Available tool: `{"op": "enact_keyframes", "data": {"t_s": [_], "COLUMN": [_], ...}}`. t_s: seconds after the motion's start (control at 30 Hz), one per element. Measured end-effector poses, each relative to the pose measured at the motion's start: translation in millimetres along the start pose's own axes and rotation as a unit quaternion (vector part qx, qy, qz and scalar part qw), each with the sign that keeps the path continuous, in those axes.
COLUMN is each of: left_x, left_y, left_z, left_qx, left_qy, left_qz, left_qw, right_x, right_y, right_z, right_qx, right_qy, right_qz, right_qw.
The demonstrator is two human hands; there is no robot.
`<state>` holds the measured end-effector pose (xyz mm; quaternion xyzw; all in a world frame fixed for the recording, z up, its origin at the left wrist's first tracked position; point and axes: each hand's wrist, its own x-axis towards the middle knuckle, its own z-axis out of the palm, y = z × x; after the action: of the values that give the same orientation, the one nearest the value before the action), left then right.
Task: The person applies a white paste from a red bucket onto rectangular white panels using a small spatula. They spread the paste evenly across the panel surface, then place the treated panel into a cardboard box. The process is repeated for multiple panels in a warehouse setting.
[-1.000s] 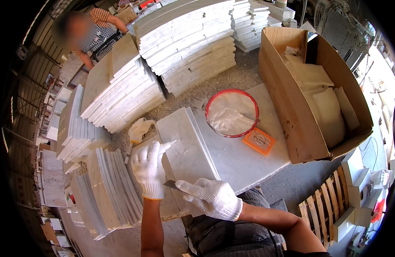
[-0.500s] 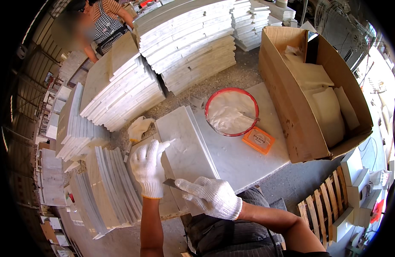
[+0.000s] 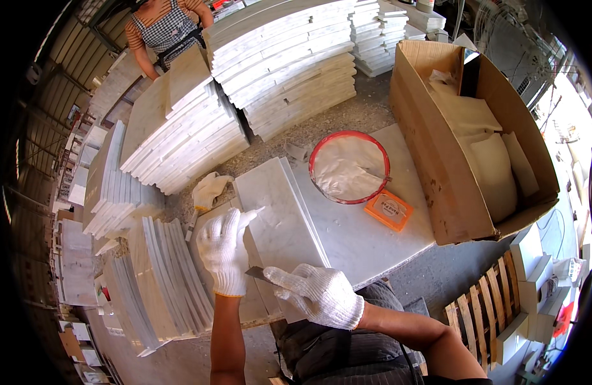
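My right hand [image 3: 318,292], in a white knit glove, is closed on a small scraper [image 3: 259,274]. Its flat dark blade points left, with the index finger lying along it; the handle is hidden in the palm. To its left, my gloved left hand [image 3: 223,250] rests at the left edge of a pale marble slab [image 3: 270,192]. One finger stretches right over the slab, ending in a thin white tip; the other fingers are bent and partly hidden. A whitish smear shows on the slab beside that finger.
Beyond the slab stand a red-rimmed round tub [image 3: 349,168] of whitish paste, an orange hand pad [image 3: 389,210] and a cardboard box [image 3: 431,141] of wrapped packs. Stacked slabs [image 3: 180,141] line the left and back. A crumpled glove [image 3: 211,190] lies nearby. A co-worker [image 3: 168,32] stands far left.
The co-worker at the far left has straightened and moved slightly right, with the head now mostly out of the picture. My hands and the scraper have hardly moved.
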<state>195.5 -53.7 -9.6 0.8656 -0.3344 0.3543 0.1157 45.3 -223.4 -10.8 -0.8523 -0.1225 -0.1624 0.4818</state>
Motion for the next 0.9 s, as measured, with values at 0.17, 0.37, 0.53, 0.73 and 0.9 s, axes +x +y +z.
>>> {"op": "enact_keyframes", "data": {"t_s": [0.17,0.37,0.53,0.73,0.9], "left_x": [-1,-10,-9,-8,-13], "left_y": [0,-4,0,-1,-6], "left_z": [-1,-4,-12,-12,-7], "left_qx": [0.010,-0.026,0.002,0.008,-0.001], "left_qy": [-0.008,0.005,-0.001,0.000,0.001], "left_qz": [0.000,-0.018,-0.029,-0.017,-0.017], "left_qw": [1.000,1.000,1.000,1.000,1.000], "right_x": [1,1,1,0,1], "right_y": [-1,-2,-3,-3,-3], "right_z": [-1,-2,-1,-2,-2], "right_qx": [0.005,0.012,0.022,0.010,0.010], "right_qy": [0.003,0.000,0.005,-0.003,-0.003], "right_qz": [0.000,0.007,0.013,0.009,0.002], "right_qw": [1.000,1.000,1.000,1.000,1.000]}}
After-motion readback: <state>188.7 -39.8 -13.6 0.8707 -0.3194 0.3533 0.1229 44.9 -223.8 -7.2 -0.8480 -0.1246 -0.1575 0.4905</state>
